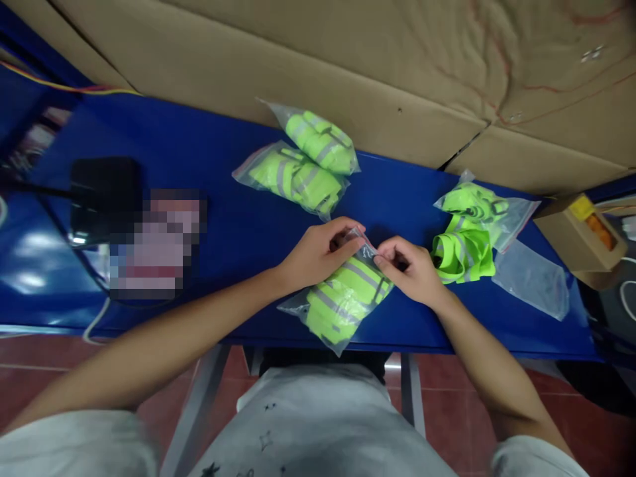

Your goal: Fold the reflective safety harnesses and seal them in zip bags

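Near the front edge of the blue table lies a clear zip bag (342,301) with a folded neon-yellow reflective strap harness inside. My left hand (325,252) pinches the bag's top edge between thumb and fingers. At the same edge, a little to the right, my right hand (410,268) is closed on the zip strip. Just right of that hand sits a loose rolled neon-yellow reflective strap (464,255). Behind it is another bagged bundle (474,202), and a flat clear zip bag (534,278) lies beside them.
Two more filled bags, one (298,175) leaning against another (325,142), lie at the back. To the left are a black device (104,195) with cables and a blurred-out item (159,248). A cardboard box (579,232) stands right; cardboard panels (298,59) line the back of the table (223,232).
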The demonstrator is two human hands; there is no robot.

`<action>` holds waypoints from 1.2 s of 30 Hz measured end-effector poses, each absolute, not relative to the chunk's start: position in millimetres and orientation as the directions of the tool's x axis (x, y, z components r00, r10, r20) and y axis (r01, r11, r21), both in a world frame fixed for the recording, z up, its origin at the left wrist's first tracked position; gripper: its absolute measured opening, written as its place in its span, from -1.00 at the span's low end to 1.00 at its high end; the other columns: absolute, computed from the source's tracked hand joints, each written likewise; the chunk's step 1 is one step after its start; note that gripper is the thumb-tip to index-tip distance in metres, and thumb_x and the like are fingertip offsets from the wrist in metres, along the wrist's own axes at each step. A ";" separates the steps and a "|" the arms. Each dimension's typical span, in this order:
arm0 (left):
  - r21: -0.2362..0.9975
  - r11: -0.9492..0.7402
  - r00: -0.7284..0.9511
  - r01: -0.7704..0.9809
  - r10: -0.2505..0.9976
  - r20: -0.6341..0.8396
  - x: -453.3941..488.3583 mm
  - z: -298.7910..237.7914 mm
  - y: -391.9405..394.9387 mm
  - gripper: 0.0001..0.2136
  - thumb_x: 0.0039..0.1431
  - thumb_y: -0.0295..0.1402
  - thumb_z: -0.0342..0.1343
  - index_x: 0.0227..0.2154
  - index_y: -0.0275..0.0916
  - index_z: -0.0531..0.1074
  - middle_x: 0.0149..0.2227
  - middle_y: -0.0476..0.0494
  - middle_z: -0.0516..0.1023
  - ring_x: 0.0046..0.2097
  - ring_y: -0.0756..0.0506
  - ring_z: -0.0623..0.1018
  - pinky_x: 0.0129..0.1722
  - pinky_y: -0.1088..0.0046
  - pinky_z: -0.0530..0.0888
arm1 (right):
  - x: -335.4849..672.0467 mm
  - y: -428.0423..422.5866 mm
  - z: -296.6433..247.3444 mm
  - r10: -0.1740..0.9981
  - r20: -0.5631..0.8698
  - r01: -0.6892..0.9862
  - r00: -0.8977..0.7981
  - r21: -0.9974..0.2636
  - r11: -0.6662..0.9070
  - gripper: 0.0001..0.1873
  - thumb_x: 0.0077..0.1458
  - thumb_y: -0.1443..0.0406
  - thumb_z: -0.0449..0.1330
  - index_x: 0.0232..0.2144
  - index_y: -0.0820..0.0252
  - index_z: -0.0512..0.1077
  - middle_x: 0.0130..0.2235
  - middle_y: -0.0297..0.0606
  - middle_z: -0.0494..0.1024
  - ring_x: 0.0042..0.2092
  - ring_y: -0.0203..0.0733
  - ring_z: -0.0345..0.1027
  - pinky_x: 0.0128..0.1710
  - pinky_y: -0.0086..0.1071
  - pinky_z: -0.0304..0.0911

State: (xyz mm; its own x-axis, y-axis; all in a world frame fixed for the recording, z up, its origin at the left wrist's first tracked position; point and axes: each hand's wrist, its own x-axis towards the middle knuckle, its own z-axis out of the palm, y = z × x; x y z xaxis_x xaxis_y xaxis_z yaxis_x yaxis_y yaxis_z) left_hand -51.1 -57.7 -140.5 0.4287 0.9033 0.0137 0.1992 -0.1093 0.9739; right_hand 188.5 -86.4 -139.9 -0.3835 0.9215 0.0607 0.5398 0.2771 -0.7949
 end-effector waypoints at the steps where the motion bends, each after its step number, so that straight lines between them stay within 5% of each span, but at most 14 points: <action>1: 0.964 -0.139 0.441 0.226 0.897 0.026 -51.6 -140.7 -57.1 -0.67 0.33 -0.07 0.15 -0.08 -0.23 0.54 -0.31 -0.03 0.60 -0.37 0.03 0.49 -0.34 0.52 0.36 | 189.1 -85.9 -140.7 0.911 0.088 0.559 -0.402 -0.765 0.321 -0.78 0.34 0.13 0.18 -0.20 0.15 0.46 -0.39 -0.35 0.43 -0.39 -0.34 0.27 -0.36 -0.44 0.19; 7: 0.891 -0.312 0.481 0.330 0.867 0.126 -51.1 -134.9 -58.5 -0.67 0.27 -0.02 0.19 -0.30 -0.23 0.50 -0.46 0.03 0.48 -0.44 0.02 0.38 -0.40 0.51 0.28 | 190.4 -84.1 -141.8 0.868 0.195 0.597 -0.457 -0.655 0.462 -0.74 0.38 0.10 0.12 -0.19 0.15 0.46 -0.35 -0.30 0.48 -0.35 -0.29 0.32 -0.27 -0.39 0.18; 15: 0.761 -0.443 0.300 0.473 0.894 0.334 -54.9 -143.8 -54.0 -0.72 0.35 -0.11 0.11 -0.18 -0.23 0.52 -0.16 -0.15 0.62 -0.15 -0.10 0.54 -0.02 0.36 0.41 | 195.5 -77.0 -148.3 0.899 0.292 0.655 -0.327 -0.615 0.438 -0.49 0.48 -0.02 -0.14 -0.11 0.18 0.46 -0.12 -0.13 0.58 -0.08 -0.14 0.45 0.00 -0.32 0.24; 24: 0.736 -0.442 0.271 0.512 0.897 0.350 -68.6 -168.7 -26.4 -0.67 0.39 -0.15 0.15 0.04 -0.29 0.48 0.01 -0.22 0.56 0.00 -0.14 0.59 0.06 0.13 0.57 | 194.3 -73.3 -161.5 0.919 0.289 0.709 -0.269 -0.587 0.392 -0.47 0.45 -0.05 -0.07 0.18 0.13 0.39 -0.05 -0.15 0.61 -0.04 -0.11 0.50 0.03 -0.26 0.37; 36: 0.786 -0.389 0.275 0.480 0.918 0.287 -63.9 -179.1 -21.5 -0.66 0.38 -0.17 0.18 0.07 -0.29 0.46 0.06 -0.24 0.54 0.02 -0.16 0.58 0.04 0.14 0.59 | 190.5 -76.0 -161.5 0.913 0.297 0.778 -0.280 -0.486 0.397 -0.54 0.43 0.04 0.06 0.16 0.21 0.41 0.04 -0.12 0.52 0.07 -0.11 0.44 0.14 -0.06 0.38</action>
